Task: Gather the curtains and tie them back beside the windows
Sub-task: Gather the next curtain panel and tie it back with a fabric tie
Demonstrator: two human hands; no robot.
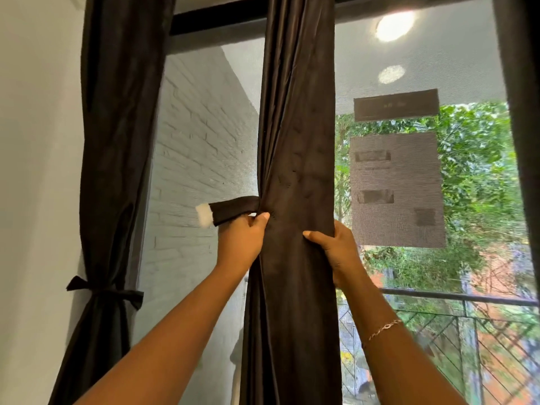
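1. Window [365,62]: a tall, dark-framed pane behind fine grey mesh. It takes up most of the view, and the curtains are being cleared from in front of it.
2. The dark brown velvety middle curtain [298,127] hangs where two panes meet. It is drawn into one thick column of soft lengthwise folds with a faint sheen, most likely bunched so that a band can go round it.
3. The dark brown left curtain [119,141] hangs against the white wall. A matching knotted fabric tie [108,290] cinches it low down, and it flares below the knot, so that side looks finished.
4. The right hand [336,247] is clamped on the right edge of the middle curtain. Its thumb lies across the front and its fingers are hidden behind, apparently keeping the folds from spreading.
5. The left hand [244,238] is closed on the opposite edge at about the same height, with its thumb pressed on the cloth.
6. A short flat dark brown fabric strap [230,210] sticks out leftwards, touching the top of the left hand. I judge it to be this curtain's tie-back, not yet wrapped round.
7. A fuzzy white patch [204,214] sits at the tip of the strap and is probably a fastener.
8. A thin chain bracelet [382,328] circles the right wrist.
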